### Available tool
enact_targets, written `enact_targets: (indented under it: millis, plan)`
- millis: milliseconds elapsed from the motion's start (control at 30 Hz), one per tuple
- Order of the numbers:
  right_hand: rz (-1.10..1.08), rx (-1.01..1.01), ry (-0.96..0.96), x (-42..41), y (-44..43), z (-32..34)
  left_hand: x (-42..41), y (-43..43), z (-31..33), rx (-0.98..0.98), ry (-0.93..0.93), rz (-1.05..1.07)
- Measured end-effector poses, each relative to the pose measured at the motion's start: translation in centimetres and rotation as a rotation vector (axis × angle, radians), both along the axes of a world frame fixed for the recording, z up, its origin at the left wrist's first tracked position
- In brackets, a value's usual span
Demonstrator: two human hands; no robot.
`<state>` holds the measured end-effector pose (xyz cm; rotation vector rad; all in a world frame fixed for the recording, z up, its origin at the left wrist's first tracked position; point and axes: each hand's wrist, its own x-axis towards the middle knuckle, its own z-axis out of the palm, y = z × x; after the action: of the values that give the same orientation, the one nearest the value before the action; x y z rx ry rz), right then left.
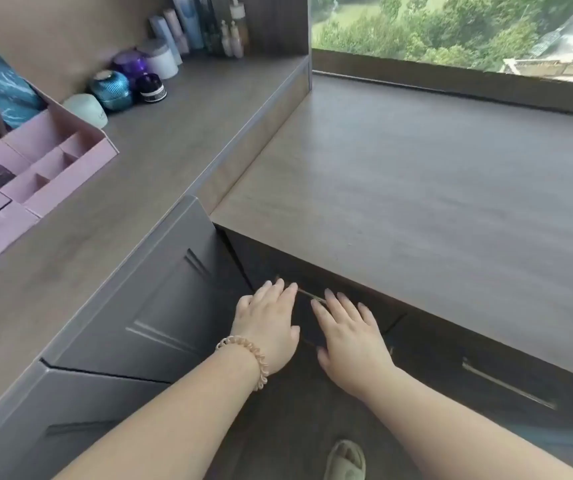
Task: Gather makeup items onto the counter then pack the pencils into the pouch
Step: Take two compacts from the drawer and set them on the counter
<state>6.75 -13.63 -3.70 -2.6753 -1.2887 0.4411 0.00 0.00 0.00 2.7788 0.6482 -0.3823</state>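
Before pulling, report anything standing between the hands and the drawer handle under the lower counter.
Nothing visible does: the left hand and right hand, fingers straight, are at the drawer front, either side of its handle.

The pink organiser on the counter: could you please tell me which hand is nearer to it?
Left. The left hand sits below and right of the pink organiser, at the drawer front; the right hand is beside it, farther to the right.
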Motion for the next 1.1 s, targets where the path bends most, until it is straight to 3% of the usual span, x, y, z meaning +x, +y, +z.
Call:
enact_targets:
  millis: [367, 567, 833, 1000, 1033, 1100]
  plan:
    - [-0.176, -0.034, -0.125, 0.7, 4.9, -8.4, 3.0, 5.2, -9.9, 0.119, -0.03, -0.244]
    - [-0.249, -0.081, -0.205, -1.6, 5.7, -10.5, 1.8, 5.9, -12.0, 0.126, -0.118, -0.273]
    - [-0.306, -0.124, -0.09, -8.6, 5.7, -8.1, -3.5, 6.3, -9.1, 0.102, 0.011, -0.395]
    - [-0.318, 0.228, -0.345, -10.6, 5.4, -3.3, -4.7, 7.1, -4.5, 0.065, -0.513, -0.488]
    - [-0.38, 0.221, -0.358, -10.1, 5.5, -2.5, -4.1, 7.3, -3.7, 0.082, -0.491, -0.472]
    - [-0.477, 0.078, -0.292, -8.6, 5.8, -1.5, -2.8, 7.9, -3.0, 0.102, -0.254, -0.418]
